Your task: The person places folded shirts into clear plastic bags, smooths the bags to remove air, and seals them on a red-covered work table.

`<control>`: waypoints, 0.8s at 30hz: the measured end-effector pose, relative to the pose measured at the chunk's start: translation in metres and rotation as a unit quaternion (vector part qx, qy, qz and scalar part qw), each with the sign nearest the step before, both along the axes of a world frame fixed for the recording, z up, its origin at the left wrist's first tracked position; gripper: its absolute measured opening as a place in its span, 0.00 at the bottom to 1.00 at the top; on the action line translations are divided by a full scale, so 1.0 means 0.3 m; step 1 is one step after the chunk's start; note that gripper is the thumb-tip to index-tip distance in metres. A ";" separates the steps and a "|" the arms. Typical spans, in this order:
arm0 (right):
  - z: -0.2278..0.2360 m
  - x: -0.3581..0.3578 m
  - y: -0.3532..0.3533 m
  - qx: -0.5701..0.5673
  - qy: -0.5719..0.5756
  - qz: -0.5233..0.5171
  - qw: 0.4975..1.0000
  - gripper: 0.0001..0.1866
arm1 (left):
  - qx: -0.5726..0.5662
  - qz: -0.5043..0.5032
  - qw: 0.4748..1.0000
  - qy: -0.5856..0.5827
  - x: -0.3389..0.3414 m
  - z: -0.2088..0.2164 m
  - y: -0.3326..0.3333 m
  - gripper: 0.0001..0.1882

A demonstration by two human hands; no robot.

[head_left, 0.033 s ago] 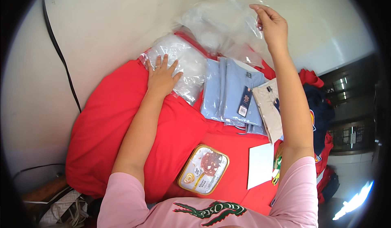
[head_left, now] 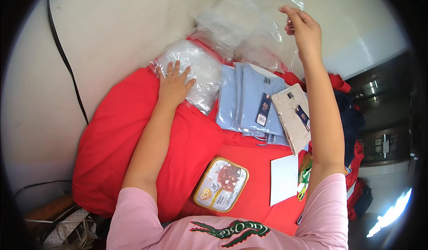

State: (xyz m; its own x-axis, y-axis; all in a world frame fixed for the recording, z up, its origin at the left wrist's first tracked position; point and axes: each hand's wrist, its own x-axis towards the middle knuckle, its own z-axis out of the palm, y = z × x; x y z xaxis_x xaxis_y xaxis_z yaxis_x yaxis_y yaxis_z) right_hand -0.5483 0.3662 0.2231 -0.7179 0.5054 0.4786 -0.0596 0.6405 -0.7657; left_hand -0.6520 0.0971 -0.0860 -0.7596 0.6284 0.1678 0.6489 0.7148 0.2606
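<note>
My left hand [head_left: 174, 84] lies flat with spread fingers on a pile of clear plastic bags [head_left: 207, 74] resting on red cloth. Raised at the upper right, my right hand [head_left: 304, 30] pinches the edge of a thin clear plastic bag [head_left: 263, 29], which stretches up and away from the pile. Below it are folded light blue shirts [head_left: 254, 100] in clear bags, with a dark hang tag [head_left: 264, 109] on the top one. A folded beige shirt [head_left: 292, 114], also tagged, partly overlaps them.
A rectangular ice cream tub [head_left: 221, 185] sits nearest me on the red cloth [head_left: 129, 129]. Right of it lie a white card [head_left: 284, 180] and yellow-handled scissors [head_left: 302, 191]. Dark garments [head_left: 350, 120] are heaped beyond my right arm. A pale wall [head_left: 120, 27] rises behind.
My right hand has moved slightly right, drawing the clear bag with it and stretching it wider. My left hand stays on the pile.
</note>
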 end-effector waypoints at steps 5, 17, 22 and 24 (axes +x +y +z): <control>0.107 0.362 -0.012 -0.048 0.054 -0.051 0.996 0.18 | 0.109 0.012 0.991 0.081 -0.040 -0.006 -0.003 0.32; -0.174 1.955 -0.209 -0.315 0.007 -0.236 0.919 0.17 | 0.465 -0.196 0.863 -0.037 0.471 0.322 0.065 0.26; -0.159 2.128 -0.402 -0.440 0.011 -0.072 0.895 0.20 | 0.366 -0.448 0.695 -0.426 1.148 0.527 0.126 0.41; -0.125 2.181 -0.454 -0.395 -0.011 -0.085 0.915 0.22 | 0.311 -0.540 0.620 -0.477 1.399 0.552 0.187 0.51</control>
State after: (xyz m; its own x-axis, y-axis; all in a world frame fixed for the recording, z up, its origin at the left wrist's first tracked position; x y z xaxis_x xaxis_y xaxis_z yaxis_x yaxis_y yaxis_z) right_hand 0.1058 0.2299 0.1855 -0.6024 0.7922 -0.0981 0.0113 -0.1144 -0.9934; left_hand -0.2323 0.1532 0.0797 0.1063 0.8961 0.4310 0.0001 -0.4334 0.9012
